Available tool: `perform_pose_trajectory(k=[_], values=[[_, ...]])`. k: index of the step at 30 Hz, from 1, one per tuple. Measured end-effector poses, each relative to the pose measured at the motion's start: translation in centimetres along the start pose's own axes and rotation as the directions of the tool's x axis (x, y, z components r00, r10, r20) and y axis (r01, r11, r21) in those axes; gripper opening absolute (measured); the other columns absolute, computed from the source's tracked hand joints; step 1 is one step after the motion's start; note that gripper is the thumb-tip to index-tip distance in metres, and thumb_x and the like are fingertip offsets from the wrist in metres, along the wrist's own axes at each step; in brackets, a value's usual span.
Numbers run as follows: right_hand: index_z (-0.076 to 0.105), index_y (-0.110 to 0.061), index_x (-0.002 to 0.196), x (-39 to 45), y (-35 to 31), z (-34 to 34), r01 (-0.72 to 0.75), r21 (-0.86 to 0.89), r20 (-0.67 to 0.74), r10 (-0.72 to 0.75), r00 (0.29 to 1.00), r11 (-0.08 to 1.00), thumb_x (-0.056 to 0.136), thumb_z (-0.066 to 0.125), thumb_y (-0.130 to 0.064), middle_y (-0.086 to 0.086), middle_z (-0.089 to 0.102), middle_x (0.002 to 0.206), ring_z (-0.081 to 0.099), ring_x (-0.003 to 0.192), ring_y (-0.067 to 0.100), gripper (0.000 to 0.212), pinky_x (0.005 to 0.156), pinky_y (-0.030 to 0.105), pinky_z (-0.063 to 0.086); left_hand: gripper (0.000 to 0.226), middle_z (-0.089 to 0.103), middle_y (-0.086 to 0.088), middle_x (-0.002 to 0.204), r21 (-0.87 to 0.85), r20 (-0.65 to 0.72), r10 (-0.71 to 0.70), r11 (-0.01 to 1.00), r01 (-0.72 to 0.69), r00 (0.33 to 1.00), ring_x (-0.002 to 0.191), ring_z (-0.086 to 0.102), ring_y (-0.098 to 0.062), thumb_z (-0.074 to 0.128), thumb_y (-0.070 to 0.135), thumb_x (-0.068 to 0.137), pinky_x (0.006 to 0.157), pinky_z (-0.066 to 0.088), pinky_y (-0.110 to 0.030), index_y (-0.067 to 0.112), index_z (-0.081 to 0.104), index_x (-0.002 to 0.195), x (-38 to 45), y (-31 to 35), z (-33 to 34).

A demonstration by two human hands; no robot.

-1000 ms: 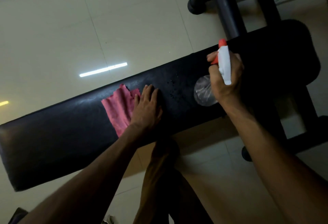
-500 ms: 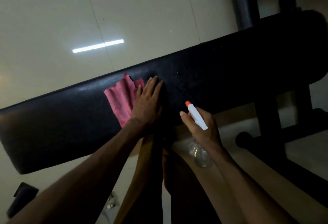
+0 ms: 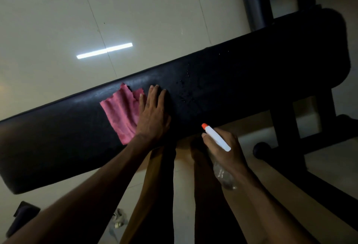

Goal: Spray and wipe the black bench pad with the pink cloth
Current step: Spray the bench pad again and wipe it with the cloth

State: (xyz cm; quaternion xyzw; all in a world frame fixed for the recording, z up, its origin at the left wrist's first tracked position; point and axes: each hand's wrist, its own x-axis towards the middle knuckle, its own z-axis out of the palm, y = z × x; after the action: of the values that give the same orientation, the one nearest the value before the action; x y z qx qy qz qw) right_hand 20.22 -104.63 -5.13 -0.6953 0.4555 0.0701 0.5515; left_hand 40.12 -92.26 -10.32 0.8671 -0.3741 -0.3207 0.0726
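The long black bench pad (image 3: pixel 242 81) runs across the view from lower left to upper right, with wet droplets near its middle. A pink cloth (image 3: pixel 121 112) lies flat on the pad. My left hand (image 3: pixel 154 116) presses flat on the cloth's right part, fingers together and pointing to the far edge. My right hand (image 3: pixel 224 150) is below the pad's near edge and grips a clear spray bottle (image 3: pixel 218 139) with a white head and an orange nozzle aimed up-left. The bottle's body is partly hidden under my wrist.
The black bench frame (image 3: pixel 284 125) with round feet stands at the right, and a dark upright post (image 3: pixel 253 1) rises at the top. My legs stand close to the pad's near edge. A small dark object (image 3: pixel 21 216) lies on the pale tiled floor at lower left.
My right hand has brought the spray bottle down from above the pad to below its near edge. The left hand stays pressed on the cloth at about the same spot.
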Motion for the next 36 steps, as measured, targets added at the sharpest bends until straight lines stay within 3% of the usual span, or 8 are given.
perform_pose_trajectory(k=[6,9,16,21,26,30,33,36], values=[[0.050,-0.033,0.054,-0.2,3.5,-3.7,-0.035,-0.079,-0.117,0.025,0.993,0.996,0.093,0.067,-0.023,-0.010,0.043,0.046,0.043,0.043,0.006,0.044,0.045,0.014,0.030,0.075,0.003,-0.016,0.168,0.026,-0.039,0.087,0.996,-0.086,0.995,0.156,-0.004,-0.029,0.053,0.029,0.098,0.127,-0.002,-0.047,0.009,0.014,0.159,0.7,3.5,1.4],[0.058,-0.016,0.069,0.1,4.2,-5.8,-0.020,-0.004,-0.141,0.019,0.990,1.000,0.093,0.067,-0.028,-0.010,0.045,0.051,0.044,0.047,0.004,0.028,0.046,0.018,0.035,0.077,0.000,-0.016,0.168,-0.007,-0.035,0.088,0.996,-0.089,0.995,0.156,-0.004,-0.028,0.053,0.029,0.098,0.127,-0.003,-0.045,0.009,0.012,0.160,1.2,5.7,2.0],[0.040,-0.023,0.052,4.1,1.8,-9.6,0.073,0.032,-0.196,-0.065,0.979,0.997,0.091,0.062,-0.030,-0.008,0.039,0.047,0.038,0.045,0.009,0.045,0.046,0.028,0.029,0.090,-0.011,-0.013,0.168,0.044,-0.001,0.047,0.998,-0.047,0.999,0.156,-0.011,-0.027,0.055,0.040,0.094,0.127,-0.006,-0.048,0.010,0.002,0.161,2.6,11.1,4.2],[0.058,-0.009,0.072,5.7,0.8,-11.8,0.035,0.092,-0.241,-0.012,0.970,0.995,0.090,0.063,-0.035,0.010,0.059,0.061,0.059,0.055,0.028,0.031,0.047,0.041,0.048,0.093,-0.015,-0.013,0.168,0.093,0.017,-0.002,0.996,0.000,1.000,0.155,-0.015,-0.028,0.054,0.039,0.095,0.127,-0.002,-0.049,0.010,-0.005,0.160,2.7,12.1,4.8],[0.048,-0.002,0.062,5.3,2.2,-14.1,-0.081,0.172,-0.353,0.139,0.925,0.982,0.079,0.058,-0.027,0.003,0.044,0.050,0.044,0.047,0.021,0.032,0.047,0.035,0.037,0.091,-0.013,-0.010,0.168,0.063,0.009,0.030,0.998,-0.031,0.999,0.155,-0.012,-0.025,0.056,0.036,0.096,0.126,-0.001,-0.052,0.013,-0.004,0.161,3.0,12.6,4.8],[0.059,0.004,0.074,4.1,4.3,-16.6,-0.141,0.174,-0.375,0.198,0.906,0.975,0.086,0.062,-0.019,0.013,0.056,0.062,0.052,0.052,0.022,0.027,0.051,0.034,0.043,0.086,-0.009,-0.010,0.169,0.064,-0.008,0.109,0.992,-0.108,0.994,0.155,-0.010,-0.025,0.055,0.031,0.097,0.127,0.000,-0.048,0.013,0.001,0.161,3.9,13.9,4.9],[0.060,-0.010,0.070,2.9,6.1,-18.1,-0.198,0.139,-0.358,0.236,0.903,0.970,0.085,0.064,-0.030,0.009,0.058,0.060,0.055,0.051,0.025,0.025,0.051,0.035,0.046,0.084,-0.011,-0.011,0.168,0.108,0.024,0.156,0.982,-0.157,0.987,0.155,-0.012,-0.025,0.053,0.035,0.099,0.128,-0.002,-0.045,0.013,0.000,0.161,4.9,15.5,5.2],[0.045,-0.016,0.054,1.9,6.6,-18.7,-0.172,0.090,-0.357,0.193,0.914,0.981,0.078,0.060,-0.032,-0.008,0.042,0.043,0.041,0.038,0.006,0.032,0.041,0.018,0.033,0.083,-0.011,-0.011,0.168,0.127,0.030,0.185,0.974,-0.188,0.982,0.155,-0.012,-0.025,0.050,0.037,0.099,0.127,-0.006,-0.042,0.012,0.001,0.161,5.7,17.0,5.5]])
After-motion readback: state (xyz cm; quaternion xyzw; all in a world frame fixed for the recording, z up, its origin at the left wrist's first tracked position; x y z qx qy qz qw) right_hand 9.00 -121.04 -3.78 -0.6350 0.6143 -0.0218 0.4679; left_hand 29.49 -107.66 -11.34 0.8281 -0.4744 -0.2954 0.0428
